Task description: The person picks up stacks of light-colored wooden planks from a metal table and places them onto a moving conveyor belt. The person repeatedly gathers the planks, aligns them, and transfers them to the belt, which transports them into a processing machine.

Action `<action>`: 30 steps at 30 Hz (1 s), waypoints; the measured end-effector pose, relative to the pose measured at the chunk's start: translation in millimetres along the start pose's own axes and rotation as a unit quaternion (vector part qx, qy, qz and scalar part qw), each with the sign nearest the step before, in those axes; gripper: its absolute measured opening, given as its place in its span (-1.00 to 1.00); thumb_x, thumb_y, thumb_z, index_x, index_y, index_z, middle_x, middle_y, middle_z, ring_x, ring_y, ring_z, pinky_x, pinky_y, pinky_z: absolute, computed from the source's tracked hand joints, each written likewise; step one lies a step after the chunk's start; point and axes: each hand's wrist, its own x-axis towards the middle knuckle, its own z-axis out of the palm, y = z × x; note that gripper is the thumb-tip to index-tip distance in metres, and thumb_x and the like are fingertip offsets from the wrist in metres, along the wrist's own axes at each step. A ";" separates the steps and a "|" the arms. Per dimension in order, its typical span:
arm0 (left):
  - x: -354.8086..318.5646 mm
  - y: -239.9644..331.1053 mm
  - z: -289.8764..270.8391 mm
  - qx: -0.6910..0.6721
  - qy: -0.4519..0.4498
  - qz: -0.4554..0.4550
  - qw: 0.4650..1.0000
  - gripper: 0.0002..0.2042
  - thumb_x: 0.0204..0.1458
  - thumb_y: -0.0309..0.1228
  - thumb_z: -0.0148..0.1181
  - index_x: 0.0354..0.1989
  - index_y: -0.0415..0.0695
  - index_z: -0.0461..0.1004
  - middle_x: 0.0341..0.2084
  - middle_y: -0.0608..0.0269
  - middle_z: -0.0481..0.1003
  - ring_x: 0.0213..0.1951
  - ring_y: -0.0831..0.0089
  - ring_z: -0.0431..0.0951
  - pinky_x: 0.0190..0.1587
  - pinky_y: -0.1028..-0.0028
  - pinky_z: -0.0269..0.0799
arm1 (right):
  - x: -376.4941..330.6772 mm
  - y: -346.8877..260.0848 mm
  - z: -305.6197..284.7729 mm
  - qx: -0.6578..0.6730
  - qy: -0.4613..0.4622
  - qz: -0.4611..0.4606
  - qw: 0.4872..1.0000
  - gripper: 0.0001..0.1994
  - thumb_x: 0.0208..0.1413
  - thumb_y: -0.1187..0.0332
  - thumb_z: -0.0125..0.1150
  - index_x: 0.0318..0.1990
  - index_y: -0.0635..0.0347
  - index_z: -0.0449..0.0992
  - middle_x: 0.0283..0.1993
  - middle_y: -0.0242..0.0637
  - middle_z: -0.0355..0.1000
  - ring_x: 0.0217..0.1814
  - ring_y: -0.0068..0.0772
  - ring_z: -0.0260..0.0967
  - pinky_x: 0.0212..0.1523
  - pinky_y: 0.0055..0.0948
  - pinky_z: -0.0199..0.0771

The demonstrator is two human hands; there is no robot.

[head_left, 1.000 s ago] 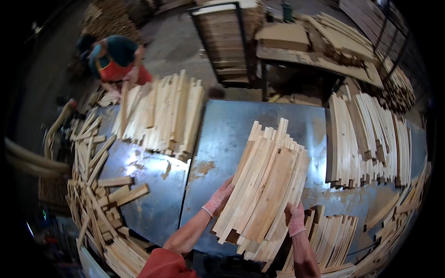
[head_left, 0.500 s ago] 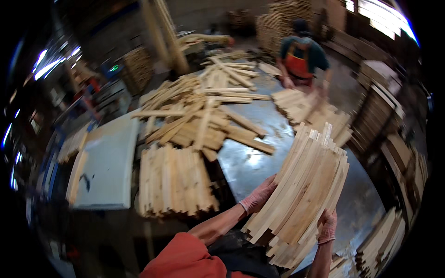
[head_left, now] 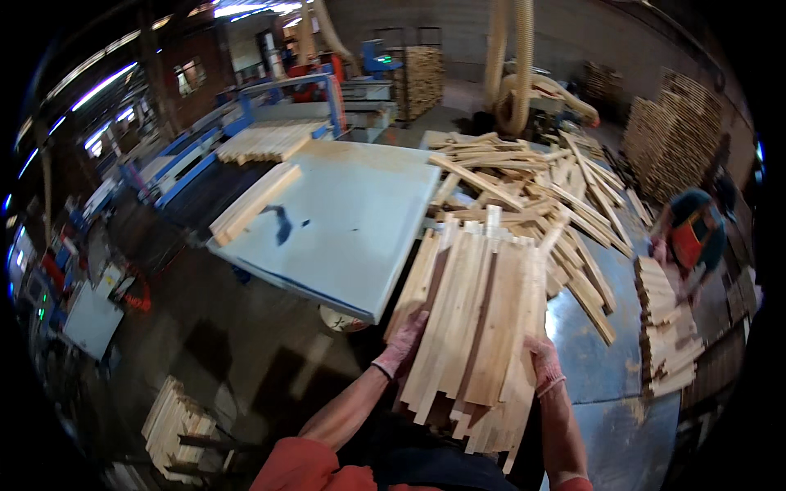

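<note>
Between the left hand (head_left: 403,344) and right hand (head_left: 544,365), both clamped on its sides, there's the bundle of wood strips (head_left: 505,327); since a moment ago it's swung round toward the pale table (head_left: 352,217), beyond the left hand.

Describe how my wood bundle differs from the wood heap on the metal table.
The bundle has strips lying roughly parallel; the heap is crisscrossed. The bundle sits between your left hand and right hand, while the heap rests on the metal table. Both are pale wood strips.
</note>
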 end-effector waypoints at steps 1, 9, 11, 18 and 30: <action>-12.8 7.2 -23.9 -0.052 0.018 -0.016 0.998 -0.32 0.44 0.14 -0.14 0.49 -0.17 0.19 0.33 0.01 0.37 0.35 0.16 0.37 0.40 0.29 0.24 | 18.8 9.0 22.8 0.002 -0.039 0.023 0.999 -0.49 0.07 0.52 0.32 0.22 0.32 0.44 0.01 -0.19 0.57 -0.07 -0.22 0.57 0.02 -0.26 0.61; -102.2 75.4 -139.0 -0.274 0.169 -0.041 0.946 -0.38 0.27 0.18 0.14 0.30 -0.02 0.48 0.05 0.24 0.60 0.01 0.36 0.60 0.09 0.25 0.56 | 130.9 115.7 179.8 0.006 -0.250 0.146 0.957 -0.46 0.16 0.53 0.28 0.31 0.35 0.35 -0.16 -0.32 0.44 -0.22 -0.46 0.41 -0.13 -0.45 0.50; -106.9 85.6 -169.7 -0.272 0.202 -0.087 0.937 -0.36 0.27 0.18 0.15 0.33 -0.04 0.46 0.09 0.21 0.60 0.02 0.32 0.62 0.10 0.24 0.58 | 148.9 138.8 215.2 0.002 -0.256 0.158 0.954 -0.47 0.20 0.55 0.25 0.33 0.36 0.31 -0.17 -0.32 0.44 -0.25 -0.46 0.41 -0.15 -0.44 0.53; -27.3 105.1 -310.0 -0.280 0.159 -0.082 0.943 -0.41 0.29 0.09 0.18 0.34 -0.06 0.47 0.09 0.18 0.62 0.02 0.29 0.65 0.10 0.22 0.61 | 223.3 190.4 310.1 0.044 -0.189 0.159 0.968 -0.53 0.21 0.64 0.19 0.26 0.38 0.28 -0.21 -0.23 0.42 -0.28 -0.39 0.44 -0.21 -0.44 0.61; 201.1 172.5 -576.8 0.231 0.053 0.008 0.971 -0.42 0.40 0.07 -0.04 0.38 -0.09 0.41 0.18 0.18 0.56 0.12 0.26 0.58 0.21 0.30 0.48 | 356.4 235.1 502.8 0.016 -0.056 0.094 0.994 -0.54 0.19 0.58 0.23 0.22 0.24 0.28 -0.03 -0.09 0.50 -0.08 -0.19 0.54 -0.06 -0.21 0.66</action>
